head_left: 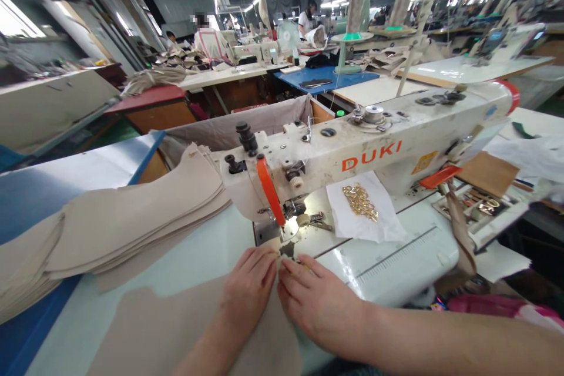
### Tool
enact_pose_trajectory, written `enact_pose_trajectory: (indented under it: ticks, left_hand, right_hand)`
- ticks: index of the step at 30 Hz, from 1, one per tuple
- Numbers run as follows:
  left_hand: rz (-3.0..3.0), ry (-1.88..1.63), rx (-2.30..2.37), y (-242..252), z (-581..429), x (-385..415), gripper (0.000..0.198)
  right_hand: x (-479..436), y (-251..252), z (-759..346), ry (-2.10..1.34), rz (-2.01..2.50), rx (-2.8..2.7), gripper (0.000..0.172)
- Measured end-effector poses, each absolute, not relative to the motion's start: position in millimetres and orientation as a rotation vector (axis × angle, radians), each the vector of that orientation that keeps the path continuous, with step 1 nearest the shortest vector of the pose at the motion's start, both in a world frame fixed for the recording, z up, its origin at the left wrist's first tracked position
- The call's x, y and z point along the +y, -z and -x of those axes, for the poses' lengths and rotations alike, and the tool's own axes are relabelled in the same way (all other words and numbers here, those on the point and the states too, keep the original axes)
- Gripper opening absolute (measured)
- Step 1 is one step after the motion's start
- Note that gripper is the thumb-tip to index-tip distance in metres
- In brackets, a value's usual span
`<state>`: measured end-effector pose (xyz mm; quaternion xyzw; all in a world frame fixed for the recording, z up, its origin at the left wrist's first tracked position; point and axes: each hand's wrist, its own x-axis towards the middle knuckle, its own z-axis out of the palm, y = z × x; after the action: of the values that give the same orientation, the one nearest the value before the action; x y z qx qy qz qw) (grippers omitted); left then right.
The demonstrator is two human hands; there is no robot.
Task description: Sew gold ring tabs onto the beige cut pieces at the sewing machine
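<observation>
A beige fabric piece (167, 323) lies on the pale sewing table, its far edge just in front of the sewing machine (317, 158). My left hand (252, 282) is closed on that edge, fingers pressed together on the cloth. Against it, my right hand (308, 294) is closed with bent fingers at the same edge; anything small between the fingertips is hidden. Just beyond both hands are the needle plate (268, 234) and the presser foot area. An orange guard (270, 189) slants down above them.
A stack of cut beige pieces (141, 211) lies at left. Gold-coloured metal rings (360, 202) rest on white paper (390, 223) beside the machine head. A drawer (480, 205) of small parts stands at right. Thread cones (356, 3) rise behind; other people sit farther off.
</observation>
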<state>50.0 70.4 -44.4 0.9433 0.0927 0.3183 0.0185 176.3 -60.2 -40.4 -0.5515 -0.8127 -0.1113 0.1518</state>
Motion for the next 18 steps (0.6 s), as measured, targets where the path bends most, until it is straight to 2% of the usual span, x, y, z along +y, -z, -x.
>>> enact_pose_trajectory:
  ticks: [14,18]
  left_hand:
    - [-2.883,-0.969,0.338,44,-51,68,0.014]
    - [-2.861,-0.976,0.343,44,-51,68,0.014]
  right_hand:
    - [-40,39,-199,0.312,1.512,-2.328,0.011]
    - [-36,39,-201,0.306,1.490,-2.335,0.012]
